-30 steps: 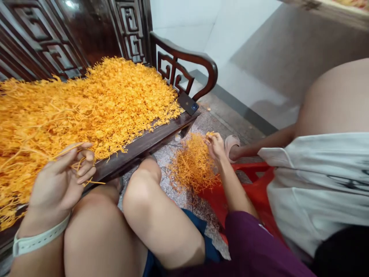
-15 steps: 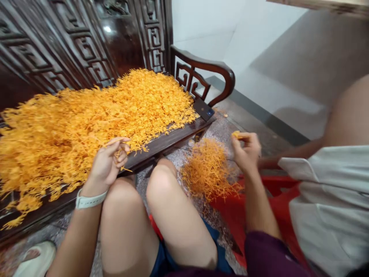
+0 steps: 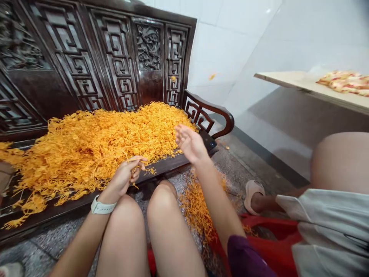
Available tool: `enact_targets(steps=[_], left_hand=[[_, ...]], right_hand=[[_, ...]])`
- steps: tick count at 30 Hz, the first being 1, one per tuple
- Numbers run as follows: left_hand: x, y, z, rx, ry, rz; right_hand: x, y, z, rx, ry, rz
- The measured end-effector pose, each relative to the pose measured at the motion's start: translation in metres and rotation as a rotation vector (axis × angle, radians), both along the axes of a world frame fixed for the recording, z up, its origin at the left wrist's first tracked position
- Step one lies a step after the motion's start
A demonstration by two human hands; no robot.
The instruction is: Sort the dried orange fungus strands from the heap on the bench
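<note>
Carved bench [image 3: 173, 163] — left hand [image 3: 125, 177] pinches orange strands [image 3: 86, 150]; right hand [image 3: 190, 144] spread wide, empty.

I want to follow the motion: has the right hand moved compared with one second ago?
Yes. The right hand has risen from the loose orange pile on the floor to the bench's front edge, near the armrest.

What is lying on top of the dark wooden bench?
A big heap of orange strands covers most of the bench seat. A dark phone lies at its right end. The seat surface under the heap is hidden.
</note>
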State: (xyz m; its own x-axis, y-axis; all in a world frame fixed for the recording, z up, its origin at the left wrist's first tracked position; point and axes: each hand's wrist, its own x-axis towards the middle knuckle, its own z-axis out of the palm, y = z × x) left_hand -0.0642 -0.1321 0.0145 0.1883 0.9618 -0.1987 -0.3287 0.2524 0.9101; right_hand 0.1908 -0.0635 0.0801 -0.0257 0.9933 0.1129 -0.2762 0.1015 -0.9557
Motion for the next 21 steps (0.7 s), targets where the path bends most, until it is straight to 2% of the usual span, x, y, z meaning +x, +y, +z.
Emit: enact_targets(steps=[3, 6, 8, 10, 15, 18, 21], left_hand=[[0.001, -0.002, 0.006, -0.015, -0.049, -0.044], [0.011, -0.003, 0.020, -0.045, -0.226, -0.125], [0.025, -0.002, 0.034, -0.073, -0.337, -0.204], [0.043, 0.003, 0.050, -0.081, -0.395, -0.278], [0.080, 0.016, 0.080, -0.086, -0.527, -0.312], [0.096, 0.013, 0.083, -0.151, -0.573, -0.360], [0.107, 0.002, 0.078, -0.093, -0.398, -0.362]], right_hand=[[-0.020, -0.033, -0.033, 0.008, -0.159, 0.111], [-0.027, -0.073, -0.053, 0.078, -0.361, 0.194], [-0.029, -0.089, -0.055, 0.092, -0.390, 0.297], [-0.028, -0.096, -0.051, 0.113, -0.388, 0.332], [-0.012, -0.094, -0.042, 0.154, -0.394, 0.166], [0.000, -0.099, -0.050, 0.112, -0.290, 0.174], [0.001, -0.112, -0.064, 0.021, -0.105, 0.274]])
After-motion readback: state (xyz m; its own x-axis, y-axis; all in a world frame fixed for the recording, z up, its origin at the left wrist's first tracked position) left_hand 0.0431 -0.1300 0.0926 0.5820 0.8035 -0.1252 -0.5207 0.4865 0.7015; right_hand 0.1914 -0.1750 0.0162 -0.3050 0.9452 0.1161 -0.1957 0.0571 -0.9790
